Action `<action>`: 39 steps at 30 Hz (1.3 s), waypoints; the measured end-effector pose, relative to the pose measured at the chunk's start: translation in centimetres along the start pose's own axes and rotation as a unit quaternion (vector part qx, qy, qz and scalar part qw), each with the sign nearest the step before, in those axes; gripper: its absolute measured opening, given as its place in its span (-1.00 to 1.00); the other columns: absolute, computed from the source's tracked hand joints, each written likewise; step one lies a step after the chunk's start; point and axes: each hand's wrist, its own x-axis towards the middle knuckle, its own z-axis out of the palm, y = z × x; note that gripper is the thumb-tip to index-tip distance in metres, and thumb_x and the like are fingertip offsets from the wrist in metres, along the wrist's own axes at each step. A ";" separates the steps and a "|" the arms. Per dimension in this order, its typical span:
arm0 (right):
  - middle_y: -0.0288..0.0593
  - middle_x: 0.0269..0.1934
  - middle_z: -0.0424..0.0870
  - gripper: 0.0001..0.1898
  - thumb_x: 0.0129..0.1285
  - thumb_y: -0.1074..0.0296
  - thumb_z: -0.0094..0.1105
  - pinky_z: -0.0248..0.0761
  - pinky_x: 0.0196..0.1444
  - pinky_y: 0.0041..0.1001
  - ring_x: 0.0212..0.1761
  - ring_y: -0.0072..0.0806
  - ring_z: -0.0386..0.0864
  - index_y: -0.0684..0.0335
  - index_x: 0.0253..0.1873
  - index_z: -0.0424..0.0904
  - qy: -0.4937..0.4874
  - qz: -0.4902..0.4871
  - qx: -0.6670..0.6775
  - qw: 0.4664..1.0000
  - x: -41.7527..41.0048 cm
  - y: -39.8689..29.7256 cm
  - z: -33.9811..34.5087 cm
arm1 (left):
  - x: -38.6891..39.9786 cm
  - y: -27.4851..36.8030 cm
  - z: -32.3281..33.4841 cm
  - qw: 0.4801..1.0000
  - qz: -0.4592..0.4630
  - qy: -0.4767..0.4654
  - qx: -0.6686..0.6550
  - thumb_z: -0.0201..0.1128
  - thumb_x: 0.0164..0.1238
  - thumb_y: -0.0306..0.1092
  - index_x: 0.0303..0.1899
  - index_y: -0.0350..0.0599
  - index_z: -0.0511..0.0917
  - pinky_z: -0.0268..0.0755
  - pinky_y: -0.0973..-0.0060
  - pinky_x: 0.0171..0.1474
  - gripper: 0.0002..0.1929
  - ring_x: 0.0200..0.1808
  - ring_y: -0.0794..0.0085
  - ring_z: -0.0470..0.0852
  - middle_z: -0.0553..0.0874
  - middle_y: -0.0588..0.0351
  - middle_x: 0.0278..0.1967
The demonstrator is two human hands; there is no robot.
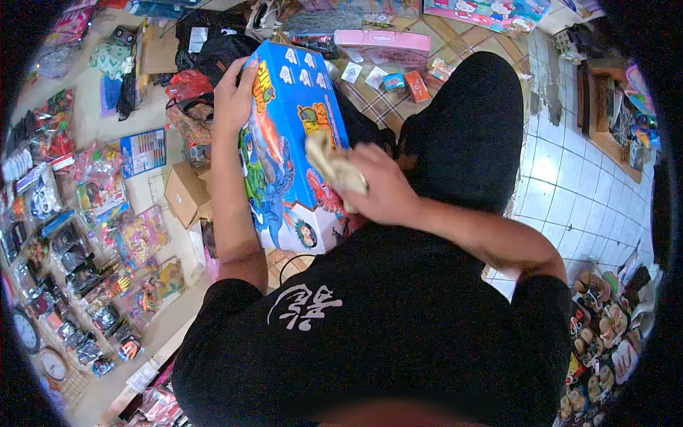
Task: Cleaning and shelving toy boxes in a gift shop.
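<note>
A blue cardboard toy box (307,101) printed with dinosaurs stands tilted in front of my body, by my lap. My left hand (235,88) grips its upper left edge, fingers along the far side. In my right hand (381,184) is a bunched beige cloth (333,163), held against or just over the box's printed face. The right hand looks blurred. Part of the box's lower right is hidden behind the cloth and that hand.
A pink box (381,47) lies ahead on the brown tiled floor, near small orange (416,86) and blue packets (394,81). An open brown carton (187,195) sits to the left. Packaged goods hang along the left wall; footwear (600,331) is heaped at the lower right.
</note>
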 end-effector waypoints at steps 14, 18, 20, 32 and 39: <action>-0.13 0.20 0.55 -0.54 0.16 0.24 0.27 0.30 0.25 -0.03 0.24 -0.07 0.44 0.01 0.20 0.62 0.171 -0.098 -0.157 0.968 14.9 5.2 0.6 | -1.1 -0.1 -0.5 0.999 0.026 0.033 0.004 0.08 0.60 -0.17 0.12 -0.34 0.59 0.40 0.47 0.19 -0.61 0.05 0.40 0.63 0.73 0.00 0.00; -0.09 0.23 0.54 -0.47 0.21 0.37 0.17 0.38 0.27 -0.15 0.21 -0.06 0.47 -0.03 0.34 0.54 0.134 -0.095 -0.102 0.981 15.2 5.2 0.6 | -1.2 -0.5 -0.6 0.998 0.035 0.051 0.007 0.15 0.57 -0.16 0.04 -0.35 0.63 0.46 0.47 0.09 -0.63 -0.05 0.47 0.65 0.77 -0.01 -0.11; -0.04 0.27 0.48 -0.45 0.23 0.35 0.16 0.31 0.34 -0.15 0.26 -0.08 0.44 -0.03 0.37 0.51 0.044 -0.083 -0.175 0.980 15.5 5.7 0.3 | -1.3 -0.2 -0.5 0.998 0.029 0.051 0.005 0.15 0.57 -0.16 0.04 -0.35 0.63 0.46 0.47 0.09 -0.63 -0.05 0.48 0.65 0.77 0.00 -0.11; -0.08 0.04 0.60 -0.53 0.21 0.01 0.34 0.32 0.26 -0.16 0.10 -0.10 0.53 -0.10 0.22 0.61 0.129 -0.056 -0.044 0.989 16.0 4.6 1.4 | -1.2 0.5 -0.4 0.998 0.048 0.049 0.004 0.18 0.55 -0.11 0.05 -0.26 0.65 0.48 0.49 0.04 -0.63 -0.10 0.52 0.66 0.78 -0.01 -0.14; -0.11 -0.04 0.64 -0.68 0.24 0.15 0.28 0.44 0.10 -0.09 0.07 -0.08 0.59 -0.14 0.10 0.67 0.156 -0.074 -0.080 0.982 18.9 3.5 1.0 | -1.0 0.1 -0.4 0.998 0.044 0.041 -0.006 0.20 0.52 -0.08 0.06 -0.25 0.65 0.50 0.46 0.03 -0.61 -0.11 0.45 0.70 0.78 -0.02 -0.14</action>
